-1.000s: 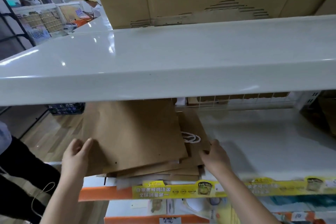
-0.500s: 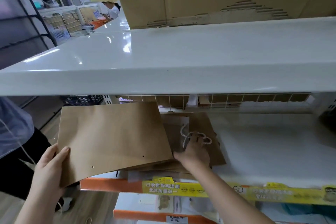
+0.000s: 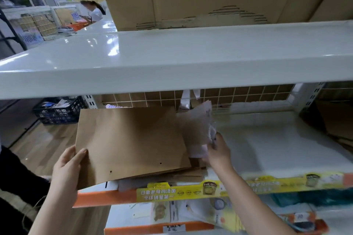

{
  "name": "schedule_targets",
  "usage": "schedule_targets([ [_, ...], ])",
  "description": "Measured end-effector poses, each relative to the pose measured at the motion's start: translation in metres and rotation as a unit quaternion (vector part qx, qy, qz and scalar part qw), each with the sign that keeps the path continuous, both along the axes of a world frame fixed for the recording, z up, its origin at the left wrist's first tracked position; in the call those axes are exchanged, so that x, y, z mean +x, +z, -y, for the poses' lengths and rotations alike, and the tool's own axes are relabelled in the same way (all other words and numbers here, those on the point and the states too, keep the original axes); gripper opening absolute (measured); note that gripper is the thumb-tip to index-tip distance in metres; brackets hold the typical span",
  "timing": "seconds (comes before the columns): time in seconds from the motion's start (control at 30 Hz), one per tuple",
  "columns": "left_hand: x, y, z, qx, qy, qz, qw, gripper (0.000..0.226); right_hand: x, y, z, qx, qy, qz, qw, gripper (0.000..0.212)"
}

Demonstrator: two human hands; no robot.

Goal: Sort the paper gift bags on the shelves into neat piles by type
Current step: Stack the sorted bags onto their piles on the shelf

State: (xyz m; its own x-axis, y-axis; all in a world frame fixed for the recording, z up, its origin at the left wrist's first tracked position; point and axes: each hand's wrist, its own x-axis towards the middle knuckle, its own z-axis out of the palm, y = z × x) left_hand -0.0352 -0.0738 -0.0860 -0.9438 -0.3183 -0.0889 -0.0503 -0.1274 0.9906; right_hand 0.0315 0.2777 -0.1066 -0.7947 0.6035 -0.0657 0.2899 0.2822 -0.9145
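Head view only: flat brown kraft paper gift bags [image 3: 131, 145] lie in a loose pile at the left end of the white metal shelf [image 3: 277, 150], the top one overhanging the shelf's edge and its orange price rail [image 3: 103, 197]. The left hand [image 3: 66, 170] holds that top bag's near-left corner, thumb on top and fingers beneath. The right hand [image 3: 217, 150] grips a smaller, motion-blurred brown paper bag with a pale cord handle [image 3: 196, 129], lifted off the right side of the pile; its exact finger placement cannot be told through the blur.

Risk, as I judge it: the pile sits skewed and partly off the shelf, so lifting the small bag could drag its neighbours and send the lower sheets sliding over the rail to the wooden floor [image 3: 47, 139]. The cord handle might also snag on the bags beneath. A one-corner hold on the top bag could let it sag or crease.

Both forearms reach up and forward from below. The left wrist is angled inward at the shelf's end, and the right arm is stretched deeper beneath the upper white shelf [image 3: 172, 63].
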Motion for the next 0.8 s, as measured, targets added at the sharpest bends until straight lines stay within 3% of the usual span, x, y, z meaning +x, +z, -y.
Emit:
schedule_targets([
  [0.17,-0.006,-0.009,-0.037,0.041,-0.032,0.015,0.999,0.011,0.033,0.003,-0.04,-0.044,-0.062,-0.091,0.993,0.035],
  [0.3,-0.001,-0.011,-0.069,0.049,-0.079,0.02,0.995,0.026,0.06,0.007,-0.073,-0.066,-0.099,-0.131,0.984,0.04],
  [0.37,0.003,-0.009,-0.083,0.069,-0.077,0.027,0.994,0.029,0.074,0.009,-0.088,-0.077,-0.108,-0.139,0.981,0.039],
  [0.43,0.009,-0.006,-0.103,0.074,-0.079,0.044,0.993,0.014,0.09,0.011,-0.104,-0.081,-0.118,-0.141,0.979,0.039],
  [0.63,0.041,-0.002,-0.176,0.08,-0.08,0.034,0.993,0.023,0.142,0.02,-0.167,-0.081,-0.133,-0.142,0.978,0.042],
  [0.8,0.095,-0.004,-0.251,0.116,-0.112,0.055,0.985,0.025,0.198,0.02,-0.239,-0.083,-0.126,-0.146,0.978,0.031],
])
